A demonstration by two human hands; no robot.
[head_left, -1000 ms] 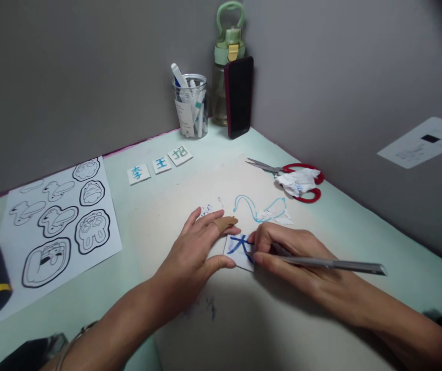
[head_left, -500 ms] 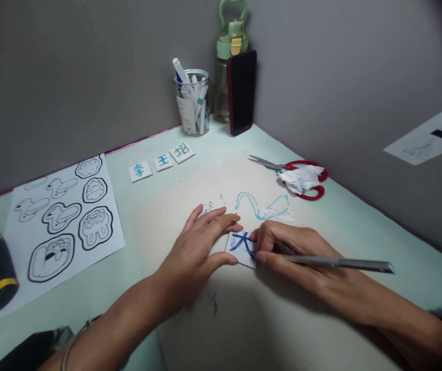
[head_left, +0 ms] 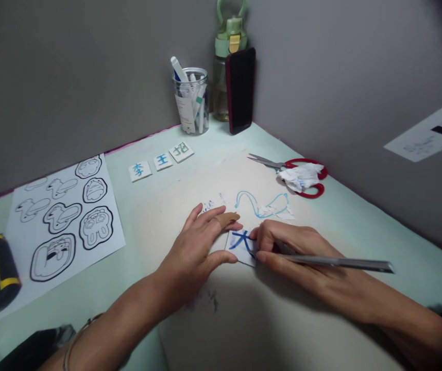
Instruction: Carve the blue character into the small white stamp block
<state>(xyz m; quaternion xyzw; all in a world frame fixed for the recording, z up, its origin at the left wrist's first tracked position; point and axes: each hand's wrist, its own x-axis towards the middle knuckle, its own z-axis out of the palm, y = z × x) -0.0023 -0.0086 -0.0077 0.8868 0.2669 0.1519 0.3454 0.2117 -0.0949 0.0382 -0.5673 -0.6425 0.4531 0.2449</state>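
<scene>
A small white square block [head_left: 240,246] with dark blue brush-like strokes lies on the pale board in front of me. My left hand [head_left: 201,239] holds its left side, thumb at the near edge and fingers at the far edge, some of them stretched out over the board. A tan covering wraps one fingertip. My right hand [head_left: 290,247] pinches a slim grey metal craft knife [head_left: 344,263] like a pen, its tip at the right part of the block. The fingers partly hide the tip and the block's right edge.
Three white tiles with characters [head_left: 163,161] lie farther back. Red-handled scissors [head_left: 269,161] under crumpled tissue [head_left: 302,178] are at right. Left are a printed sheet [head_left: 115,221] and a yellow-black cutter [head_left: 0,268]. A pen jar [head_left: 190,103], phone [head_left: 240,90] and bottle [head_left: 221,77] stand behind.
The view has shifted very slightly. Both hands, the block and the craft knife keep nearly the same positions.
</scene>
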